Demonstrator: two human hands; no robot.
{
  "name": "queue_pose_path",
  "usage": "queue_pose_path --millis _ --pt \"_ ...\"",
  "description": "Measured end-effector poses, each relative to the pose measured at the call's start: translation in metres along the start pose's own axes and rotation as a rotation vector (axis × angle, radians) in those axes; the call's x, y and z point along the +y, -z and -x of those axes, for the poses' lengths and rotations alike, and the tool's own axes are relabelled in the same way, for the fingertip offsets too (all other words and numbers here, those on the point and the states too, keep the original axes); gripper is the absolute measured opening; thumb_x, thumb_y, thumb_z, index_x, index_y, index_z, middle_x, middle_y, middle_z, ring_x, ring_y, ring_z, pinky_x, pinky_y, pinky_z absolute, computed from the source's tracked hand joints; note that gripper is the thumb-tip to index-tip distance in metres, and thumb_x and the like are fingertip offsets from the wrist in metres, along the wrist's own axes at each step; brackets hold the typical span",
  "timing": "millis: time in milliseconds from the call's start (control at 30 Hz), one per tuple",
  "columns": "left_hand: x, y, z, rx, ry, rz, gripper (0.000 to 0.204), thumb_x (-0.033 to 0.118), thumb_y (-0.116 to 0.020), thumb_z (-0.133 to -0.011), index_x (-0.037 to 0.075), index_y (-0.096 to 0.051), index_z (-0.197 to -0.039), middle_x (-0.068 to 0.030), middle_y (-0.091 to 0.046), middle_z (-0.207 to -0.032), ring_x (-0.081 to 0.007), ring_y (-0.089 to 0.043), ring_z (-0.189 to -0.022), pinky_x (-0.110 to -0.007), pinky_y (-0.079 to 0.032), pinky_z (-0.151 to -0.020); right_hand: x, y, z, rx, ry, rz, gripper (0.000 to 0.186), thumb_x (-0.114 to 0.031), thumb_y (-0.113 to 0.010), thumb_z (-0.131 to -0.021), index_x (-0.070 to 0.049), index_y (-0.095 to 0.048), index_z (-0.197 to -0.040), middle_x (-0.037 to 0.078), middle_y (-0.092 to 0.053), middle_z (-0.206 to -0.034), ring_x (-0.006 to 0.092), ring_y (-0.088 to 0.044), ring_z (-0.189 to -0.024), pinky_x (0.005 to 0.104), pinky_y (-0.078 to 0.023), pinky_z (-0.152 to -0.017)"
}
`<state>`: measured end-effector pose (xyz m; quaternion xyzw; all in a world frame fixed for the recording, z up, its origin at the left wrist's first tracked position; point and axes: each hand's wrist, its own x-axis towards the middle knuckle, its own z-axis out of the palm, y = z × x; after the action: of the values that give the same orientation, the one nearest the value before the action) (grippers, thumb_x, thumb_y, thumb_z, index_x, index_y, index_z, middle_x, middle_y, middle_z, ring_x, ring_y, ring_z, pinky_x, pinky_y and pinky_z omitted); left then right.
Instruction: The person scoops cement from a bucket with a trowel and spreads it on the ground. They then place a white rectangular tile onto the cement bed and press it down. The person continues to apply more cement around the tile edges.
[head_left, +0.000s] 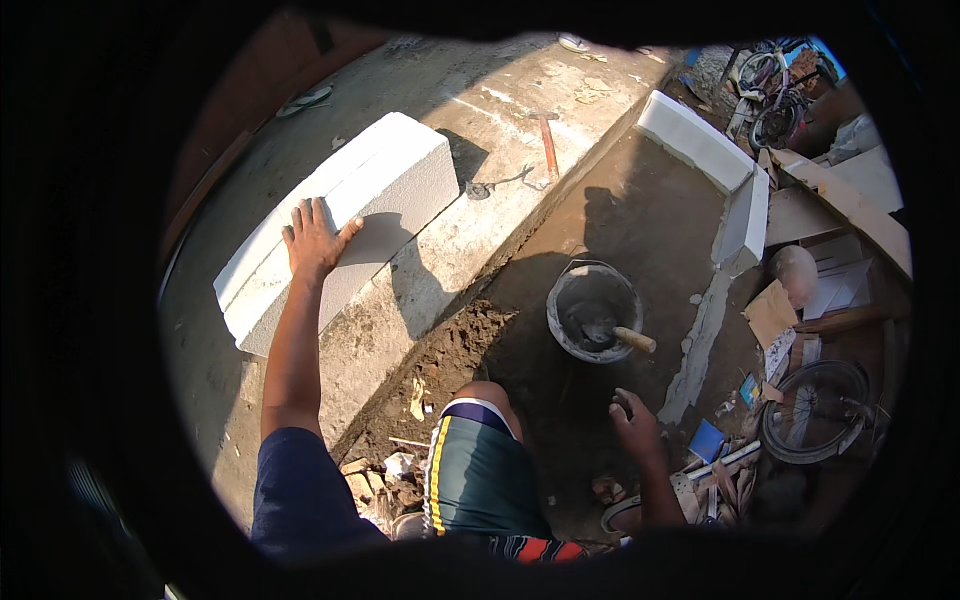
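Observation:
My left hand (314, 240) lies with fingers spread on the top edge of white lightweight concrete blocks (400, 165). At least two of these blocks lie together on the concrete ledge. My right hand (636, 424) hangs empty over the wet ground, its fingers loosely bent and a little apart. Just beyond it stands a bucket (552, 318) of grey mortar, with a trowel (634, 340) in it, wooden handle over the rim. Right of the bucket a strip of mortar (698, 350) runs along the ground to a row of set white blocks (698, 140).
A hammer (549, 150) with a reddish handle lies on the concrete ledge (440, 260), near a dark cord (482, 190). Dug soil (450, 350) borders the ledge. To the right lie cardboard (775, 315), a bicycle wheel (815, 455) and scrap. Bicycles (775, 90) stand at the far right.

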<state>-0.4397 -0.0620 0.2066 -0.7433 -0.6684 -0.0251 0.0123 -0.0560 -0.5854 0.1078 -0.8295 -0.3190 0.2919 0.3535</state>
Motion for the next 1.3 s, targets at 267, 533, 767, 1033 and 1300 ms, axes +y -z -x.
queue_pose_path --millis 267,533,767,1033,1300 --pt "0.012 0.023 0.047 -0.037 -0.075 -0.122 0.129 0.056 -0.092 -0.072 0.006 -0.023 -0.168 -0.0168 -0.039 -0.162 -0.037 -0.04 -0.15 -0.056 -0.034 -0.12 -0.08 -0.038 -0.01 -0.132 0.338 -0.025 0.047 -0.026 -0.066 -0.101 -0.006 -0.061 -0.143 0.021 -0.073 -0.125 0.0369 -0.071 -0.116 0.0446 -0.055 -0.1" --pt "0.032 0.036 0.065 -0.033 -0.173 -0.085 0.125 0.035 -0.092 -0.066 0.002 -0.025 -0.165 -0.0218 -0.046 -0.154 -0.0384 -0.047 -0.144 -0.059 -0.041 -0.114 -0.093 -0.066 0.015 -0.284 0.358 0.002 0.054 -0.034 -0.062 -0.101 -0.005 -0.056 -0.146 0.024 -0.068 -0.132 0.0424 -0.064 -0.125 0.0515 -0.049 -0.107" --pt "0.08 0.107 0.108 -0.358 -0.255 0.437 0.103 0.028 -0.095 -0.061 -0.014 -0.042 -0.139 -0.0272 -0.066 -0.118 -0.0324 -0.071 -0.1 -0.044 -0.059 -0.093 -0.073 -0.138 0.0 -0.421 0.11 -0.577 0.087 -0.058 -0.066 -0.101 0.0 -0.04 -0.161 0.029 -0.055 -0.153 0.0383 -0.058 -0.14 0.0424 -0.044 -0.118" --pt "0.217 0.179 0.237 -0.602 -0.317 0.495 0.142 0.072 -0.085 -0.052 -0.016 -0.037 -0.153 -0.0419 -0.057 -0.134 -0.0485 -0.058 -0.127 -0.054 -0.048 -0.108 -0.117 -0.185 -0.022 -0.568 -0.053 -1.563 0.118 -0.085 -0.058 -0.089 -0.011 -0.016 -0.169 0.02 -0.024 -0.17 0.0313 -0.023 -0.158 0.0522 -0.027 -0.126" --pt "0.348 0.139 0.274 -0.626 -0.327 0.934 0.143 0.081 -0.081 -0.058 -0.007 -0.035 -0.162 -0.044 -0.036 -0.159 -0.0542 -0.044 -0.145 -0.07 -0.046 -0.104 -0.047 0.048 -0.026 0.066 0.172 -1.206 0.117 -0.074 -0.062 -0.094 0.0 -0.011 -0.169 0.026 -0.023 -0.169 0.0375 -0.023 -0.159 0.0518 -0.021 -0.13"
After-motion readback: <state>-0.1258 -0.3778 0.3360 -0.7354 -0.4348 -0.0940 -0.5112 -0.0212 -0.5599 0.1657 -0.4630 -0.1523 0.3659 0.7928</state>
